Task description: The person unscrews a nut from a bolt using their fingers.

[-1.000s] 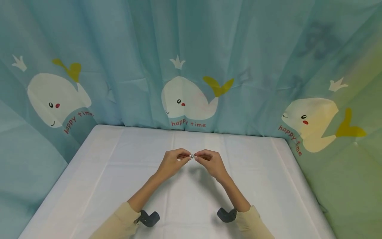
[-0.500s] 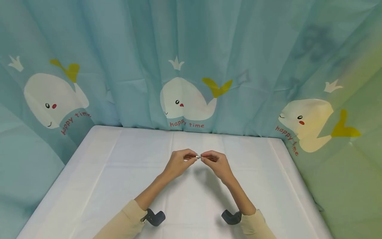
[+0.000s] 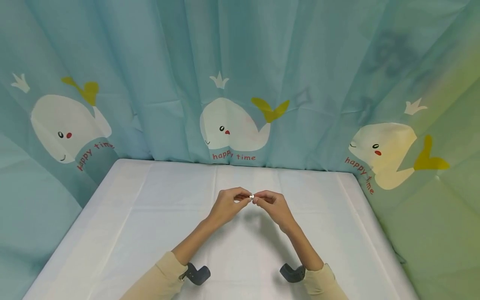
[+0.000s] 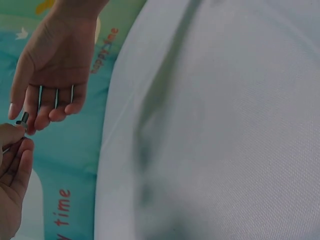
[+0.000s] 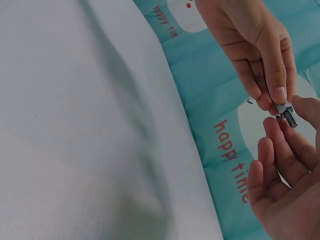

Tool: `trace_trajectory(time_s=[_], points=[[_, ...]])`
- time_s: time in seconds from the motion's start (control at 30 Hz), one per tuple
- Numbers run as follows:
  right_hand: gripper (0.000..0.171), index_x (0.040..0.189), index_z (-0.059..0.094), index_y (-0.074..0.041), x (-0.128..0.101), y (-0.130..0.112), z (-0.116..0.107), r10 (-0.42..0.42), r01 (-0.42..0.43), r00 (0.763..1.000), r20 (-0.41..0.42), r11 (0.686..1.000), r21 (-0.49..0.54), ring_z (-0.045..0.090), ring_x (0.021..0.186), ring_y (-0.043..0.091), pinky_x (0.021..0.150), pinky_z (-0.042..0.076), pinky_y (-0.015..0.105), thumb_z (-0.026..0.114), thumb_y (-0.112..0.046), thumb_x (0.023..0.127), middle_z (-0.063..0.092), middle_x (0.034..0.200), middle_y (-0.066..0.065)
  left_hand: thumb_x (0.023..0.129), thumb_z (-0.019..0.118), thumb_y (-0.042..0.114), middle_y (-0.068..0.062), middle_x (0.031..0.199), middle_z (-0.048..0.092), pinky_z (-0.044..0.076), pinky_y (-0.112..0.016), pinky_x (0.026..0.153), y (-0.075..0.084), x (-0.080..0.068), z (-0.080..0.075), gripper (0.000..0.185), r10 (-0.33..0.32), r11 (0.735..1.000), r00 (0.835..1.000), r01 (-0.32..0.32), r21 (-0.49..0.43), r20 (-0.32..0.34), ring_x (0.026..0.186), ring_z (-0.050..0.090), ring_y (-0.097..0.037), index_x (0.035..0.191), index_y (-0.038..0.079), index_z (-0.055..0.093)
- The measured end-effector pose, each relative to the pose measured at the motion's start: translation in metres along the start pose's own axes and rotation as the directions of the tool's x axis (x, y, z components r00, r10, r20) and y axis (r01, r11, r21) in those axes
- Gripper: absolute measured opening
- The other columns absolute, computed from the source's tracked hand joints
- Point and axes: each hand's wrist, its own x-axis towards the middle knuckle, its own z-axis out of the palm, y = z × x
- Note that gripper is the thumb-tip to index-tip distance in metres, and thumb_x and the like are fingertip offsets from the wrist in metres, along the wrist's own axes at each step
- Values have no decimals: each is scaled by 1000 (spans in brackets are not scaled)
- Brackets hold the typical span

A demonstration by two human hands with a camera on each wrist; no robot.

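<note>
A small silver bolt (image 5: pixel 290 119) with a hex nut (image 5: pixel 285 108) on it is held between both hands over the table. My left hand (image 3: pixel 226 205) pinches one end of it between thumb and forefinger, hiding that end. The threaded end points toward my right hand (image 3: pixel 276 207), whose thumb and forefinger tips come together at the nut from either side. In the right wrist view the other fingers of the right hand spread loosely apart below. From the left wrist, part of the bolt (image 4: pixel 25 117) shows between the two hands' fingertips.
A white cloth covers the table (image 3: pixel 165 233) beneath both arms. Blue-green curtains (image 3: pixel 157 83) printed with whales stand at its back and sides. A dark wrist device (image 3: pixel 198 275) sits at the left cuff, and another dark device (image 3: pixel 292 273) at the right.
Both hands have shifted slightly right in the head view, with the bolt between them. The right fingertips have drawn closer to the left ones, so less of the bolt shows.
</note>
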Motion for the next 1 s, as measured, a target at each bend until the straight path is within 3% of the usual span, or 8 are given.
trace_trajectory(time_s=[0.3,0.5,0.8,1.0], points=[[20,107,69,8,-3,-8,1,5,-5,1000,12,1000,21,67,97,26,91,53,35,67,-9,97,72,99,19,89,74,1,-4,92,74,58,-24,77,2,0,1,10,-4,999,1000,4,36,10,83,71,-16,98,3,75],[20,107,69,8,-3,-6,2,12,-12,1000,6,1000,24,67,95,19,94,52,38,67,-8,96,73,96,13,89,75,2,-4,91,74,58,-25,77,5,-1,1,9,1,999,1000,-1,40,11,83,71,-16,98,3,75],[19,107,69,9,-3,-8,4,21,-21,1000,19,999,24,66,99,30,93,52,36,67,-7,96,70,99,24,89,75,3,-3,91,74,58,-24,77,4,-2,-1,9,-8,1000,1000,8,23,21,84,71,-16,98,3,76],[21,109,68,9,-4,-9,4,22,-22,999,37,1000,-8,66,94,23,89,54,38,67,-7,96,70,98,21,89,75,2,-4,92,75,58,-24,77,1,-3,-1,9,-11,1000,1000,10,9,30,84,72,-16,98,3,76]])
